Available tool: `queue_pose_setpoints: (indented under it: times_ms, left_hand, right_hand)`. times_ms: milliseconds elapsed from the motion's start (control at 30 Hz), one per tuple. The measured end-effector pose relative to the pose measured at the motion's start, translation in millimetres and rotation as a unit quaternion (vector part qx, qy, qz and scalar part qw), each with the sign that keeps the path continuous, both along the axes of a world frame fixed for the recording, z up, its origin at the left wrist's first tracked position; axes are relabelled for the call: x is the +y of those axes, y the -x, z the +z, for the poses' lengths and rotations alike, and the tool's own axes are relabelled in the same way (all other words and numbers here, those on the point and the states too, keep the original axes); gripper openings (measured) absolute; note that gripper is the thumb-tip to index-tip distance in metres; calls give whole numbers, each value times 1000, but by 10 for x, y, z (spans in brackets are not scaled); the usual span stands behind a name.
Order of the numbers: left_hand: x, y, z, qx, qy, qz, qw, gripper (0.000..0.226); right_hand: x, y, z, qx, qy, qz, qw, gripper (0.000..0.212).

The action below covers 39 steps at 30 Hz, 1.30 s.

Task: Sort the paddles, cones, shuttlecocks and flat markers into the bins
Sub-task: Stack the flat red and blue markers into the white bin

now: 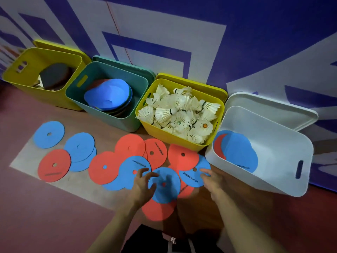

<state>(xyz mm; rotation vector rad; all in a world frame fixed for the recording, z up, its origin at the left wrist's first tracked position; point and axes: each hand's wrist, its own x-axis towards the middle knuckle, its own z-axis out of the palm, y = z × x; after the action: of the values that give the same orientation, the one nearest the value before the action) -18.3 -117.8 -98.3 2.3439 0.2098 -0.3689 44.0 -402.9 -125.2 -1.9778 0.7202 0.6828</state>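
Several red and blue flat markers (pixel 102 167) lie scattered on the floor in front of four bins. My left hand (pixel 144 185) grips the left edge of a blue flat marker (pixel 166 187), thumb and fingers curled onto it. My right hand (pixel 211 179) pinches the right edge of another blue flat marker (pixel 191 177). The white bin (pixel 284 161) on the right holds a few blue and red markers. Paddles (pixel 54 77) lie in the left yellow bin (pixel 27 57), cones (pixel 109 94) in the teal bin (pixel 116 123), and shuttlecocks (pixel 178 114) in the second yellow bin (pixel 164 137).
The bins stand in a row against a purple and white wall, each with its lid leaning behind it. The white bin is tilted toward me. More markers (pixel 49 134) lie far left on a pale floor patch. My legs are at the bottom edge.
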Motion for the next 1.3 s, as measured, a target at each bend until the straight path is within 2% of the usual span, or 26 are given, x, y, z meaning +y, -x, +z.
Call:
queue_pose_setpoints:
  times_ms: [100, 200, 267, 367, 433, 567, 767, 900, 1067, 1167, 1233, 1300]
  left_hand:
    - [40, -448, -68, -29, 0, -86, 996, 33]
    - [60, -920, -160, -74, 8, -230, 970, 26]
    - [12, -1210, -191, -37, 6, -278, 960, 27]
    - [-68, -1468, -198, 61, 14, -328, 943, 47]
    - [-117, -1544, -226, 116, 20, -347, 930, 45]
    - [-167, -1569, -279, 116, 30, -353, 928, 39]
    - [-71, -1487, -109, 0, 27, -356, 934, 32]
    - [16, -1302, 187, -66, 37, -343, 936, 28]
    - [-87, -1127, 694, -137, 79, -260, 953, 19]
    - [-282, -985, 1066, -165, 90, -206, 960, 12]
    - [-358, -926, 1267, -181, 98, -160, 965, 12]
    - [-525, -862, 1442, -205, 89, -122, 967, 12]
  right_hand:
    - [109, -55, -64, 1, 31, -50, 998, 24]
    - [145, -77, -70, 1, 67, -89, 994, 26]
    - [176, -64, -1, -12, 67, -95, 993, 26]
    - [271, 2, 99, -9, 72, -71, 995, 28]
    - [340, 61, 136, -3, 84, -51, 995, 30]
    - [411, 153, 210, -16, 97, -40, 994, 30]
    - [438, 213, 534, -45, 104, 6, 994, 30]
    - [286, 335, 852, -108, 136, 96, 980, 29]
    - [-165, 356, 1482, -234, 178, 191, 937, 24]
    - [-644, 232, 1883, -315, 162, 171, 920, 24]
    - [-958, 65, 1992, -338, 106, 92, 931, 26]
    - [-1317, -126, 2006, -322, 37, 14, 946, 27]
